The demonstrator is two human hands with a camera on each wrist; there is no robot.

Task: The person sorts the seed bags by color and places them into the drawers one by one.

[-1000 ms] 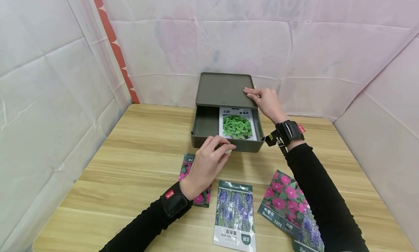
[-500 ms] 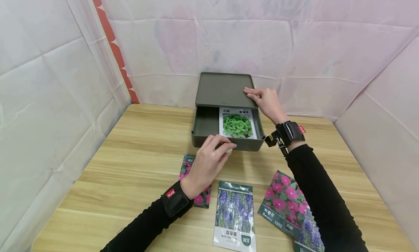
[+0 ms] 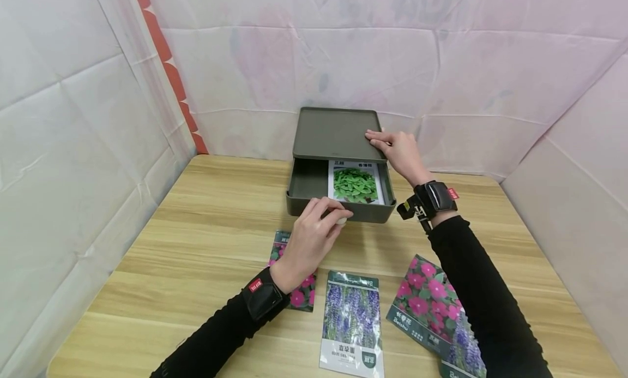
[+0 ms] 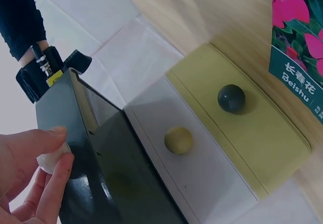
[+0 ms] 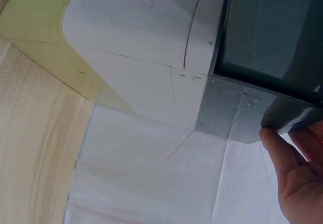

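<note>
A dark grey drawer box (image 3: 333,132) stands at the table's far edge. Its top drawer (image 3: 373,214) is pulled partly out, with a seed packet of green leaves (image 3: 355,184) lying inside at the right. My left hand (image 3: 314,231) pinches the drawer's small white knob (image 3: 342,221), which the left wrist view shows between thumb and fingers as the white knob (image 4: 49,159). My right hand (image 3: 399,151) rests with straight fingers on the box's top right edge. In the right wrist view its fingertips (image 5: 292,168) touch the dark corner (image 5: 237,113).
Seed packets lie on the wooden table in front: pink flowers (image 3: 281,246) partly under my left wrist, lavender (image 3: 352,323), and another pink-flowered one (image 3: 422,301) by my right sleeve. Below the dark drawer are a white drawer (image 4: 202,183) and a yellow drawer (image 4: 262,133). White sheeting walls the table in.
The open drawer has slid a little inward, with my left hand on its knob moving along. My right hand has stayed on the box top.
</note>
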